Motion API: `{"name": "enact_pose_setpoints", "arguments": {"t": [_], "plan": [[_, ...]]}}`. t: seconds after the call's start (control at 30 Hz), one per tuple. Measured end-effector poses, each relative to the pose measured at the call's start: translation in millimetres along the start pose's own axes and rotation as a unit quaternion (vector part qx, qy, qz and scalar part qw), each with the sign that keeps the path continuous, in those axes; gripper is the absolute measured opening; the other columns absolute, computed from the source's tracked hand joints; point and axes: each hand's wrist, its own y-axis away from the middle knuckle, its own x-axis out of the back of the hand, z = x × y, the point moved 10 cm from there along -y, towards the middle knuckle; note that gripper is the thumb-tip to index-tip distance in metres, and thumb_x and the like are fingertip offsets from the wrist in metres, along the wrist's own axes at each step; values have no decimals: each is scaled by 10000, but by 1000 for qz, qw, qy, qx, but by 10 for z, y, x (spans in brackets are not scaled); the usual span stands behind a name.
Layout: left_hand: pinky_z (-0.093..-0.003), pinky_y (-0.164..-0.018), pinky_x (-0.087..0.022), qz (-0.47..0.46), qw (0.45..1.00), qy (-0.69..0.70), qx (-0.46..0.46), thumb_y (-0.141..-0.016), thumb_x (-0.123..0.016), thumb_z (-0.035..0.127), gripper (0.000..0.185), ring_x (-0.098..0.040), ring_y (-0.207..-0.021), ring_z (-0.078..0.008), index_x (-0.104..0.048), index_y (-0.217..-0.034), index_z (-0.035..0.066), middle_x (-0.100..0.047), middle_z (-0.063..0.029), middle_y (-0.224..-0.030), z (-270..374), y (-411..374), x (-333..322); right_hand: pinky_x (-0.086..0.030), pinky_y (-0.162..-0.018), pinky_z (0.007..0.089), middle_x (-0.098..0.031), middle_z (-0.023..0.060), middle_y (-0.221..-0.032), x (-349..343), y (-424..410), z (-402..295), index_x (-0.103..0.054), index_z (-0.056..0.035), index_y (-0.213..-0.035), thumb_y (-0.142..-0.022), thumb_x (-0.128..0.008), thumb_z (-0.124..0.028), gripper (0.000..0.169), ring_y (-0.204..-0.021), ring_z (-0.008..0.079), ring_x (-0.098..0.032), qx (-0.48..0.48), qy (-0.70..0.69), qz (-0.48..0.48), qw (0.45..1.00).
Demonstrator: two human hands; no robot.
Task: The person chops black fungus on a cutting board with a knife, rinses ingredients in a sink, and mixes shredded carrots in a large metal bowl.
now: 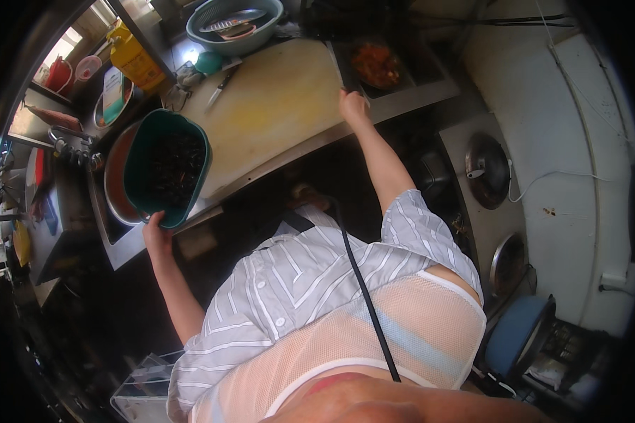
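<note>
My left hand (157, 232) grips the near rim of a dark green plastic basin (203, 174). The basin tilts towards me, partly over a round metal bowl (117, 182) at the sink. Inside it lies a heap of small dark pieces (175, 166), too dim to name. At the right edge of a large stained cutting board (275, 100), my right hand (355, 107) has its fingers curled; whether it grips the edge is unclear. A knife with a black handle (222, 84) rests on the board's left part.
Behind the board stands a grey-blue colander (193, 33) holding dishes. Red-orange food (377, 64) sits in a metal recess at right. A faucet (74, 138) and a yellow jug (135, 58) are at left. Round pans (487, 169) lie to my right; a black cable (368, 296) crosses my front.
</note>
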Motion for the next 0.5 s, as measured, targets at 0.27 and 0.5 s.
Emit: {"name": "enact_pose_setpoints", "arguments": {"t": [0.27,0.5], "plan": [[-435,-765,-529,-30,999,24,20,-774,-520,37,207,-601,-875,-295,-503,-949,-71,-571,-158,-948,-288,-165,-505,-482,-586,465,-604,234,-713,-38,1656,-298,-471,7,-870,-858,-477,-421,428,-669,399,-599,327,102,-118,932],[-435,-753,-544,-57,998,1,40,-769,-509,23,271,-596,-887,-317,-466,-1010,-94,-552,-190,-1005,-349,-308,-945,-466,-671,484,-594,275,-811,397,647,620,-506,26,-942,-870,-434,-448,485,-820,416,-577,94,23,-38,995]]}}
